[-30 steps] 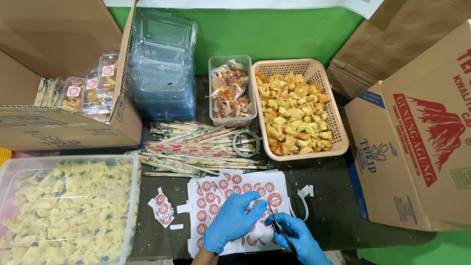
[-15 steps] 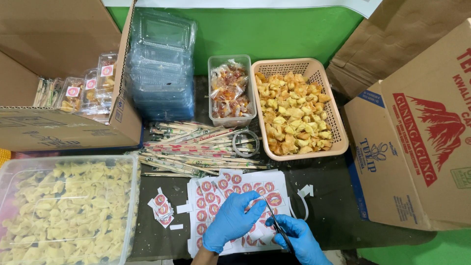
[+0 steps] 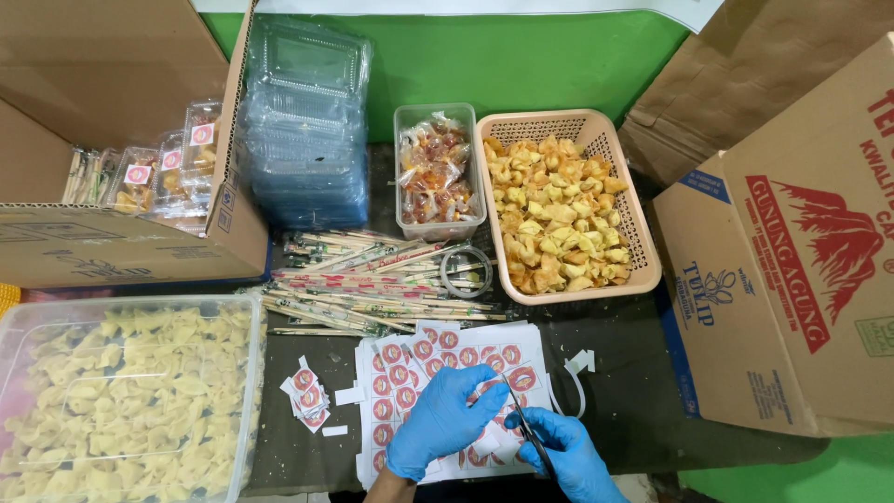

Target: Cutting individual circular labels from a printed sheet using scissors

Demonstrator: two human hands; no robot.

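Snipping glossy round-printed sticker sheet (image 3: 438, 368), scissors (image 3: 529, 430)

Scissors (image 3: 527, 430) handles hidden in glove

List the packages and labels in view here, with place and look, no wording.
Sticker sheet: front centre under both hands, white with round red labels.
Cut stickers: left of the sheet, small pile.
Printed carton: right, brown with red and blue print.
Clear clamshell boxes: back left, stacked.
Labelled packs: inside left carton.
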